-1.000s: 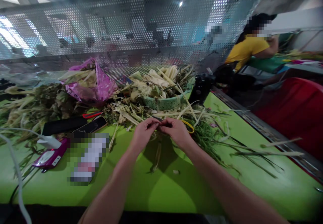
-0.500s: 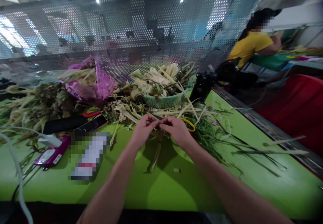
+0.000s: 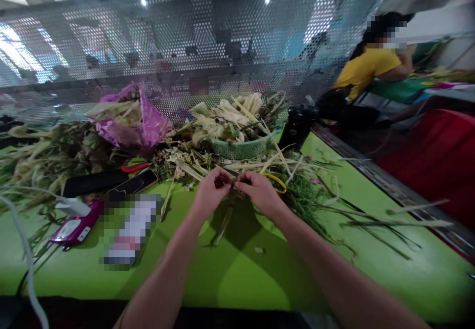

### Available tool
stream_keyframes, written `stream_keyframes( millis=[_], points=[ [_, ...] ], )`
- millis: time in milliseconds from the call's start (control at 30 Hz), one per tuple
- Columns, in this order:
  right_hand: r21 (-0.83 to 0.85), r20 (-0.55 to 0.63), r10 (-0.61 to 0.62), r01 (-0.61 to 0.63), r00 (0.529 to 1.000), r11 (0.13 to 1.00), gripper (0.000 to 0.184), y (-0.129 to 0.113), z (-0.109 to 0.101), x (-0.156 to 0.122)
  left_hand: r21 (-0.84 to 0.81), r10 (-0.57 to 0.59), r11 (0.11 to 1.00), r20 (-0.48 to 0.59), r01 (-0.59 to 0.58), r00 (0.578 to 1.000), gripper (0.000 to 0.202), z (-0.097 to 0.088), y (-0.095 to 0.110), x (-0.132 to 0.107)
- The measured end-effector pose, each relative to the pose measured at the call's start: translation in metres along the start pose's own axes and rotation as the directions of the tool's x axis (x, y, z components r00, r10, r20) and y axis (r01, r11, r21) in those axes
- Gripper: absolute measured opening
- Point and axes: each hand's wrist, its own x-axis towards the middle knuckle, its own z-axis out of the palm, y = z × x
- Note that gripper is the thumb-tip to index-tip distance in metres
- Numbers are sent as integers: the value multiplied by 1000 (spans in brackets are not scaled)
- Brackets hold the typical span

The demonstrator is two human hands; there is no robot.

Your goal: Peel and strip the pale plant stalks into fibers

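Observation:
My left hand (image 3: pixel 211 190) and my right hand (image 3: pixel 260 191) meet over the green table (image 3: pixel 237 279), fingertips pinched together on a thin plant stem (image 3: pixel 223 221) that hangs down between them. Both hands are closed on it. Behind them lies a heap of pale leaf strips and green stalks (image 3: pixel 297 190). A yellow loop (image 3: pixel 277 182), perhaps a scissors handle, shows just right of my right hand.
A green basket (image 3: pixel 241 148) full of husks stands behind the hands, a pink bag (image 3: pixel 143 123) to its left. Phones (image 3: pixel 131 184) and a pink device (image 3: pixel 72 229) with a white cable lie at left. A black object (image 3: pixel 296 127) and a seated person in yellow (image 3: pixel 365 74) are at right.
My hands stayed together; the hanging stem has swung slightly left and the left fingers curled tighter.

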Motion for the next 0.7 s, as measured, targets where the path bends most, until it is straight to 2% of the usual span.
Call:
stream_keyframes(
  millis=[167, 400, 567, 700],
  points=[
    [-111, 13, -52, 53, 999, 992, 12, 0, -1, 0, 164, 46, 985, 9, -47, 999, 21, 1, -4, 0],
    [-160, -7, -91, 88, 996, 983, 13, -4, -2, -2, 327, 106, 939, 10, -103, 994, 8, -4, -5, 1],
    [-154, -7, -81, 79, 997, 985, 14, -2, -2, -2, 262, 85, 961, 11, -85, 996, 5, -6, -5, 1],
    [-101, -4, -58, 57, 998, 993, 15, -4, -2, -2, 108, -25, 994, 47, 20, 999, 11, -6, -10, 1]
  ],
)
